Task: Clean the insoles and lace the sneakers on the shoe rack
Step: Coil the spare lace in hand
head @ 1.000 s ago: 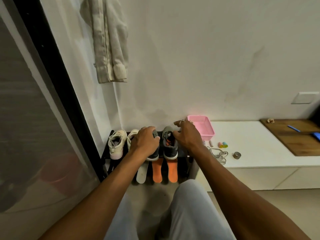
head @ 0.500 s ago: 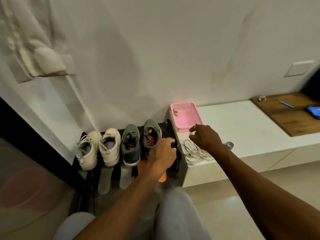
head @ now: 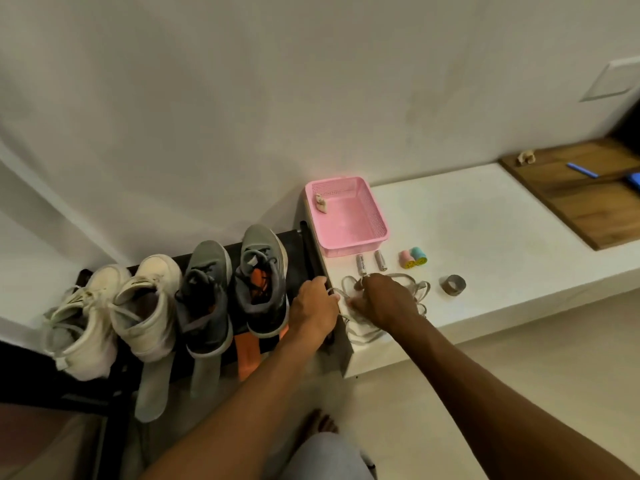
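Two white sneakers [head: 114,317] and two grey sneakers [head: 235,289] stand in a row on a black shoe rack [head: 298,251]. Grey insoles [head: 152,393] and an orange insole [head: 247,358] hang out below the shoes. A pile of pale shoelaces [head: 412,289] lies on the white ledge [head: 485,237] just right of the rack. My right hand [head: 384,301] is curled over the pile and grips laces. At the ledge's left edge my left hand [head: 313,308] pinches a lace strand. How the laces lie under my hands is hidden.
A pink basket [head: 377,216] holding a small pale object sits on the ledge by the wall. Two batteries [head: 370,263], small coloured rolls [head: 414,258] and a grey tape ring [head: 453,285] lie near the laces. A wooden board [head: 581,199] lies far right. My bare foot [head: 318,424] is on the floor.
Both hands left the grey sneakers and moved right to the lace pile. My right hand came down on the laces and my left hand joined it. The view turned right and down.
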A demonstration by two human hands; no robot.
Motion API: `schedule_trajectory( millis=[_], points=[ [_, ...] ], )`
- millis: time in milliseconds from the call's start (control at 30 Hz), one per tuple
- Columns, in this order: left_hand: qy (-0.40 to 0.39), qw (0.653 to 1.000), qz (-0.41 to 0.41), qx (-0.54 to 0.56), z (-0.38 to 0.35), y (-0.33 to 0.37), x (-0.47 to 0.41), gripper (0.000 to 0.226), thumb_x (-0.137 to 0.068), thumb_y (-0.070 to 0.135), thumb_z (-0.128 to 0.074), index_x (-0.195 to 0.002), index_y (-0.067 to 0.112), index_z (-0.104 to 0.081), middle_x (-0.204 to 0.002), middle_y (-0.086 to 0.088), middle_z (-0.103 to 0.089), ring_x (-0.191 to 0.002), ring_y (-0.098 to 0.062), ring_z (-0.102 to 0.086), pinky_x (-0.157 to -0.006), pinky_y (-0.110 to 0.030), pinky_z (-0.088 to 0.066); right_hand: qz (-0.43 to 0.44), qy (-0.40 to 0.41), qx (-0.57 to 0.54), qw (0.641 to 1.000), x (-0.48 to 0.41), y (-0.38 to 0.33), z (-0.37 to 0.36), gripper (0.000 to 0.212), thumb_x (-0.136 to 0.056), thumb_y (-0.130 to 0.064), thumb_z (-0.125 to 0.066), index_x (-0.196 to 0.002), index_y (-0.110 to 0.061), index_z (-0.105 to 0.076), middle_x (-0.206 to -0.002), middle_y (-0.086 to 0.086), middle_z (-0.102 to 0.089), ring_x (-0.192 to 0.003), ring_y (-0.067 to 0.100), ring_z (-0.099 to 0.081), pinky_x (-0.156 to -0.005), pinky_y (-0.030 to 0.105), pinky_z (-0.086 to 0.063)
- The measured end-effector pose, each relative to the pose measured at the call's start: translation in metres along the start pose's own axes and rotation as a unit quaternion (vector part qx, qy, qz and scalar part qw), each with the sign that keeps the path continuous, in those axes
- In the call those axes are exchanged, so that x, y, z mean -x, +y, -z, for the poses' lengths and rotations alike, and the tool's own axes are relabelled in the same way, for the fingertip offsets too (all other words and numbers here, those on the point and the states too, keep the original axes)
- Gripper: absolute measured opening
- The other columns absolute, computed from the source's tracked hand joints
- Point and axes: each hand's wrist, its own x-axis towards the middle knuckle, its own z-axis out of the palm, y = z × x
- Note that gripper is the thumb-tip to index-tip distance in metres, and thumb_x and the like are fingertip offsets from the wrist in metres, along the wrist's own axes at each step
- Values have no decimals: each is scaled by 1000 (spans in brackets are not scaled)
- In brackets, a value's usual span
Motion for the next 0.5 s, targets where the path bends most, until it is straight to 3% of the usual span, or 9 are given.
schedule_trajectory(
  millis=[33,100,167,233,333,400,467,500],
  points=[
    [-5,1000,12,6,-4,-2,-6,36,-98,31,-58,-130,15,-60,-129,-8,-61,-114,-32,-60,-87,-36,-47,3,8,2,1000,-3,-1,-3,33,-93,-40,-62,-119,-21,-67,-115,5,-69,-108,28,-65,-85,36,-52],
    [-4,999,31,10,-10,-7,-12,16,-97,32,-59,-100,19,-68,-110,-9,-69,-93,-29,-64,-71,-32,-46,15,22,13,1000,-8,-3,-7,20,-92,-30,-58,-103,-18,-70,-101,6,-70,-97,29,-67,-77,36,-54],
    [5,999,38,6,-11,-10,-12,25,-96,26,-57,-75,17,-66,-85,-6,-69,-70,-24,-59,-57,-31,-42,30,38,24,999,-9,-3,-6,19,-91,-26,-55,-95,-16,-70,-96,6,-68,-90,30,-67,-72,38,-56],
    [8,999,42,6,-7,-12,-9,31,-93,16,-53,-66,14,-66,-76,-4,-67,-63,-22,-58,-53,-33,-46,48,70,12,996,-9,-2,-1,20,-93,-27,-53,-92,-13,-68,-96,7,-66,-88,30,-65,-68,40,-55],
    [7,999,40,16,3,-8,-5,27,-90,13,-51,-73,14,-72,-83,-3,-70,-76,-28,-67,-65,-37,-57,58,121,-31,990,-8,0,12,23,-98,-28,-49,-81,-13,-57,-90,8,-65,-83,29,-63,-61,36,-48],
    [7,999,22,41,10,-4,-3,23,-93,17,-53,-79,22,-71,-88,1,-69,-88,-28,-68,-72,-36,-57,54,121,-74,988,-6,0,26,28,-100,-28,-48,-82,-9,-57,-84,9,-66,-77,29,-64,-63,40,-51],
    [7,997,9,78,17,2,2,13,-96,27,-57,-102,25,-69,-107,3,-68,-98,-21,-66,-81,-36,-56,62,103,-115,986,-2,-2,42,25,-100,-26,-50,-87,-7,-59,-80,9,-69,-74,27,-65,-67,41,-52],
    [5,996,-1,93,20,6,6,22,-97,32,-60,-116,23,-66,-116,3,-65,-103,-18,-64,-84,-34,-54,70,97,-136,983,1,-4,51,20,-99,-24,-52,-89,-9,-59,-80,6,-70,-75,24,-66,-68,38,-52]
  ],
)
